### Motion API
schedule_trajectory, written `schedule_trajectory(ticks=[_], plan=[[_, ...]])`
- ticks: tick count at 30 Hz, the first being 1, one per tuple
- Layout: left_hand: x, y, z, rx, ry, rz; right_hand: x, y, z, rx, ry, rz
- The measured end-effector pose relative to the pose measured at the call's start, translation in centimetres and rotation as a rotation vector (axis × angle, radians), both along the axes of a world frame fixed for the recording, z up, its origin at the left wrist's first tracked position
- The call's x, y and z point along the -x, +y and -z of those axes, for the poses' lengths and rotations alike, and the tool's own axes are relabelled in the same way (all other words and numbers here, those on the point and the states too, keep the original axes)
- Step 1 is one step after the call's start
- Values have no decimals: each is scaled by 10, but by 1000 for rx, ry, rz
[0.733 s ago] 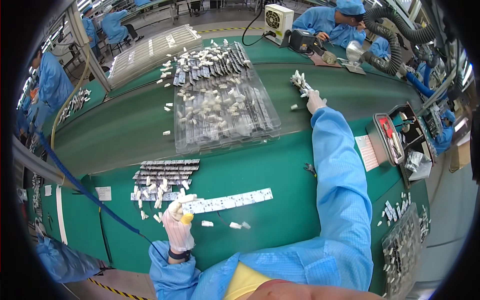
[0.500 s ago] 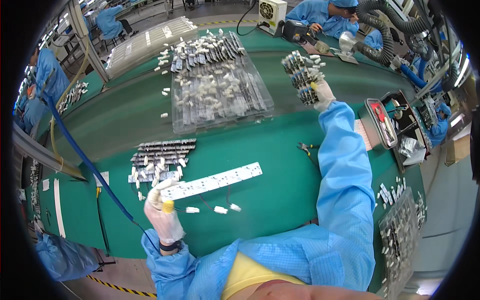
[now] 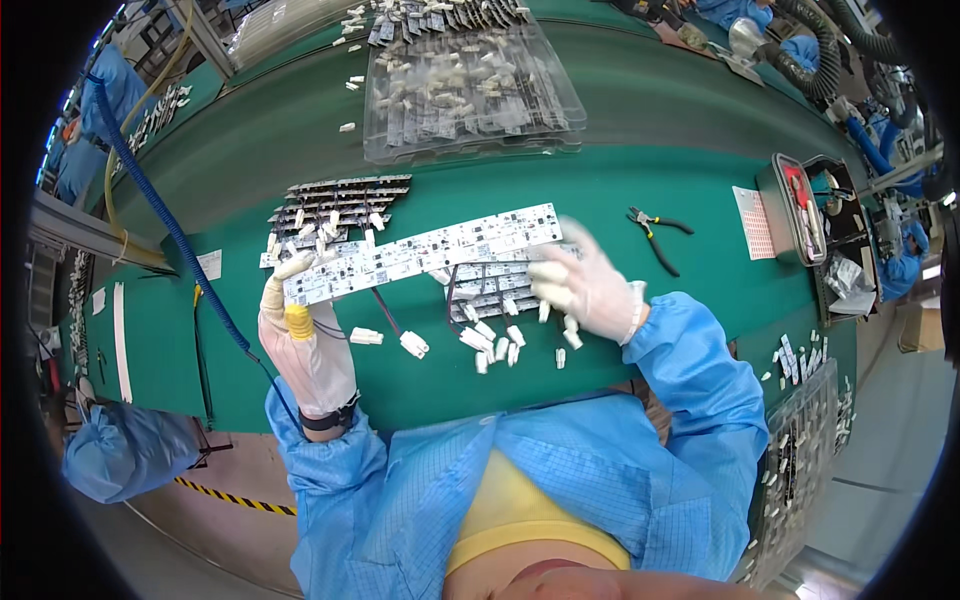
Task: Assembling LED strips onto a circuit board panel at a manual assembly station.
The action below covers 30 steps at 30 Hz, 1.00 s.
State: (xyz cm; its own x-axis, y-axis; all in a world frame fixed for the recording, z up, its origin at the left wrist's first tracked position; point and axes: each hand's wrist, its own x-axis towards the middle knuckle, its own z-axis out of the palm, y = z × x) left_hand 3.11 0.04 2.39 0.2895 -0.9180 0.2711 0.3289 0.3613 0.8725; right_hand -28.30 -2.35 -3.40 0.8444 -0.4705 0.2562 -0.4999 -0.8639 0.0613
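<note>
My left hand (image 3: 305,335), gloved with a yellow cover on one finger, grips the left end of a long white LED circuit board strip (image 3: 425,252). Wires with white connectors (image 3: 413,344) hang from the strip. My gloved right hand (image 3: 590,288) hovers by the strip's right end, fingers apart and partly blurred; whether it touches the strip is unclear. Beneath the strip and beside those fingers lies a bundle of similar boards (image 3: 492,290), its white connectors toward me. Another stack of boards (image 3: 345,195) sits beyond my left hand.
A clear plastic tray (image 3: 475,105) full of boards stands at the back. Yellow-and-black pliers (image 3: 655,235) lie to the right, near a metal tin (image 3: 795,215) of tools. A blue coiled cord (image 3: 175,235) hangs at left. Another loaded tray (image 3: 800,470) is at lower right.
My right hand has come back from the far side toward me, and the bundle it held now rests on the green mat. My left hand keeps its strip, now tilted more into view.
</note>
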Motion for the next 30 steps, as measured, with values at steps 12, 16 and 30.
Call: schedule_trajectory(ticks=[12,16,30], plan=[[27,9,12,-237,49,369,2,41,-82,-1455,-1354,190],[29,10,19,-93,-213,315,-12,34,-76,-1144,-1414,410],[2,8,18,95,-621,232,-13,35,-80,-1108,-1442,425]])
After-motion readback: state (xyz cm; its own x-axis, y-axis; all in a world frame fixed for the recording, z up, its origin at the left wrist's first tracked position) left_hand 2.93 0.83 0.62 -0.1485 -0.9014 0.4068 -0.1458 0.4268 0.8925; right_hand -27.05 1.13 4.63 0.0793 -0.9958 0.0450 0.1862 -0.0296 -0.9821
